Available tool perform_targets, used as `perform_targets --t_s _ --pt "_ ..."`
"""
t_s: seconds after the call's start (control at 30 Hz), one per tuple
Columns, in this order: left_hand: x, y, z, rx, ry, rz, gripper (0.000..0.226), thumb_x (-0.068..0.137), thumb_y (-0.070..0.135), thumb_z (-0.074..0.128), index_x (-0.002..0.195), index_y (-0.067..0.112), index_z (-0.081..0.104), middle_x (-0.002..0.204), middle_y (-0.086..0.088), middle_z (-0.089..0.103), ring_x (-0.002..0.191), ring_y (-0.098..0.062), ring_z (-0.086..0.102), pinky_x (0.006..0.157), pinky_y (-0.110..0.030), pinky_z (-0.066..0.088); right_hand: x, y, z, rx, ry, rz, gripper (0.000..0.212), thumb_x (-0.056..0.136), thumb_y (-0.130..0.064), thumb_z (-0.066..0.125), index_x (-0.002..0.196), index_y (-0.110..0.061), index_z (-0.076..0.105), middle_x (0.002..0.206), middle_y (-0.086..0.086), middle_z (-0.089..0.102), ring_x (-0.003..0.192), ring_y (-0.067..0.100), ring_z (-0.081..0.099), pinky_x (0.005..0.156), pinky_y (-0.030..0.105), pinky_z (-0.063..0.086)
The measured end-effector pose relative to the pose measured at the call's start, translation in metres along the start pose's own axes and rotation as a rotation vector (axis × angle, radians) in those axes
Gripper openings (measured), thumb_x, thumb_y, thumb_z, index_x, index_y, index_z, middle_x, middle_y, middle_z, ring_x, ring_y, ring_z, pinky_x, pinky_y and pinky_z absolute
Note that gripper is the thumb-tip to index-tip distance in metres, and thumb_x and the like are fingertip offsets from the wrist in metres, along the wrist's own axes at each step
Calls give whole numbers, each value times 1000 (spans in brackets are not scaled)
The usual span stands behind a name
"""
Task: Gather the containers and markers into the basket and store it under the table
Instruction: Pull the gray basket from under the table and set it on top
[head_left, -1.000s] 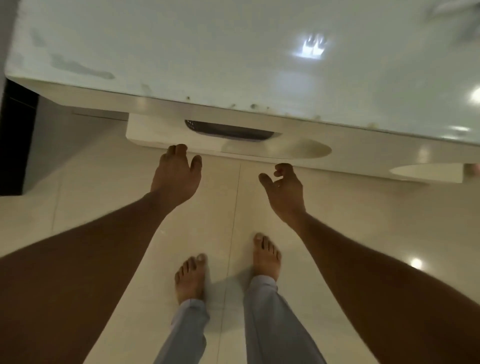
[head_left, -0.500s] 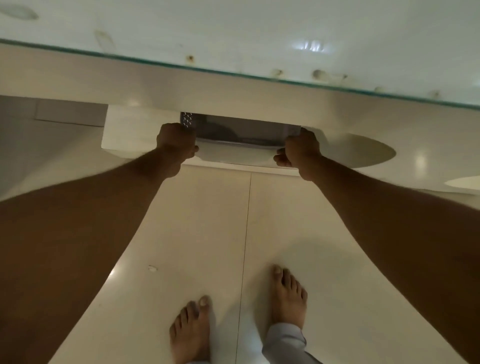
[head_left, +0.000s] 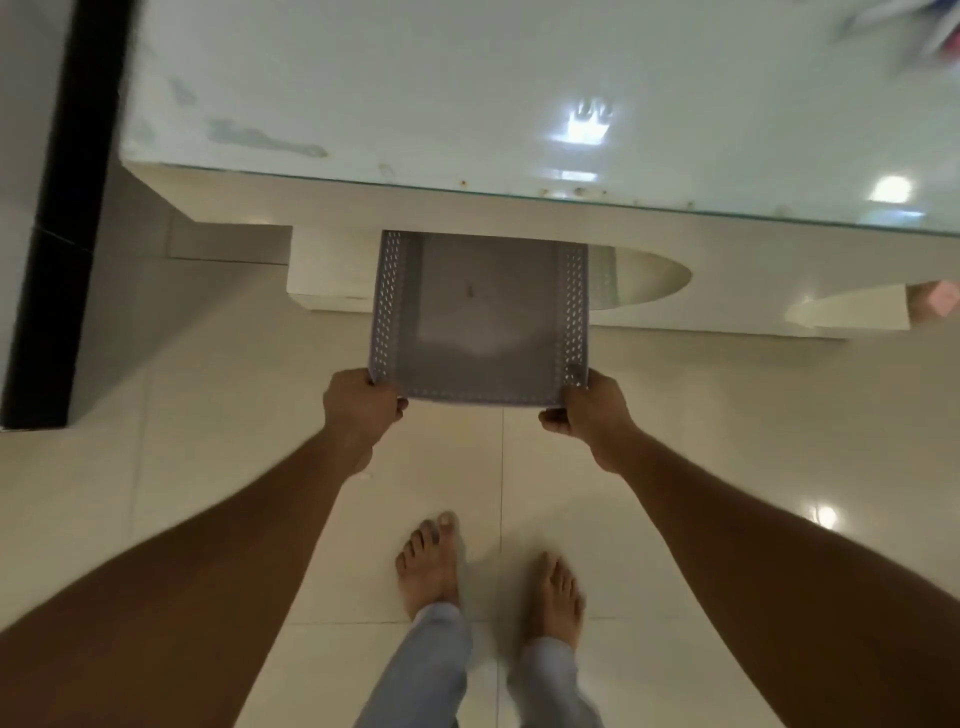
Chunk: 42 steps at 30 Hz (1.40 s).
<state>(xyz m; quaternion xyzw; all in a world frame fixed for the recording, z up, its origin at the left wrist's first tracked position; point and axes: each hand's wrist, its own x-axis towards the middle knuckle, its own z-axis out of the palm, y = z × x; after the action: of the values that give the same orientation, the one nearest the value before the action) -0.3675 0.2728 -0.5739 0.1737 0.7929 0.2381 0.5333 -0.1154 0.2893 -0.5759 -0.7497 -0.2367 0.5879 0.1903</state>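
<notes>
A grey perforated plastic basket (head_left: 480, 317) sticks out from under the white glass-topped table (head_left: 467, 104), its far end hidden below the table edge. Nothing lies in the part of the basket that shows. My left hand (head_left: 358, 408) grips its near left corner. My right hand (head_left: 592, 410) grips the near right corner. The basket is held above the tiled floor, roughly level. Blurred coloured objects (head_left: 909, 26) lie on the table at the far right; I cannot tell what they are.
The table's white base (head_left: 322, 275) runs along the floor behind the basket. A black vertical post (head_left: 57, 234) stands at the left. A pink object (head_left: 940, 299) shows under the table at the right edge. My bare feet (head_left: 431, 566) stand on cream floor tiles.
Both hands went from open near the table to gripping the basket under it, then drew it toward me, so most of it now shows beyond the table edge.
</notes>
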Motion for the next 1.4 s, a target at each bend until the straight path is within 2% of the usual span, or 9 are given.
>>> perform_targets --t_s 0.17,0.43,0.63,0.83,1.0,1.1,1.2,1.3,1.4 --pt "-73 -31 -32 45 31 5 26 90 10 56 66 19 62 82 -16 72 85 -38 71 80 -55 58 -69 35 -8 -8 -11 23 16 96 -20 55 107 -11 62 108 15 67 83 31 71 62 30 61" --pt "-204 -82 -61 -15 31 32 12 92 5 51 89 7 63 89 -15 68 86 -35 71 83 -48 58 -190 77 -43 -37 -62 6 18 94 -6 47 104 -11 63 101 15 65 77 26 64 68 35 63" --pt "-296 -89 -85 5 13 70 27 91 7 51 69 19 60 87 -16 70 83 -32 71 83 -48 59 -275 85 -79 -58 -59 -39 25 93 -3 42 108 -6 62 101 19 65 73 27 64 73 41 63" --pt "-330 -5 -106 75 8 194 19 90 12 52 75 8 64 82 -13 72 78 -29 73 81 -53 57 -318 14 -99 19 -59 -126 26 90 -1 40 86 -16 61 93 18 64 69 27 63 70 41 63" --pt "-307 93 -110 22 21 303 19 90 14 53 75 17 64 84 -8 71 77 -26 73 81 -52 58 -298 -94 -102 39 -43 -212 26 89 5 39 94 -7 61 92 22 61 74 33 63 58 34 60" --pt "-272 155 -102 -13 14 331 18 90 14 52 78 8 65 84 -10 69 82 -31 72 83 -55 57 -264 -161 -98 27 -27 -236 27 89 5 39 104 -3 60 93 22 61 77 34 62 53 30 59" --pt "-227 209 -91 -34 21 347 22 89 15 50 86 -1 65 84 -12 69 81 -33 72 84 -55 57 -221 -216 -87 7 -19 -240 32 91 4 37 111 -3 60 95 23 62 74 33 65 59 35 60" --pt "-177 254 -81 -32 44 343 19 87 14 49 79 3 63 78 -9 67 86 -37 72 84 -54 57 -170 -262 -71 -20 -7 -233 32 92 2 38 115 -6 59 101 25 65 76 33 68 68 39 61" --pt "-124 291 -74 -31 48 303 18 86 12 50 80 3 64 77 -8 67 87 -37 71 85 -53 57 -121 -298 -52 -41 -17 -222 29 91 -1 42 112 -6 61 102 22 65 76 31 67 65 36 61"
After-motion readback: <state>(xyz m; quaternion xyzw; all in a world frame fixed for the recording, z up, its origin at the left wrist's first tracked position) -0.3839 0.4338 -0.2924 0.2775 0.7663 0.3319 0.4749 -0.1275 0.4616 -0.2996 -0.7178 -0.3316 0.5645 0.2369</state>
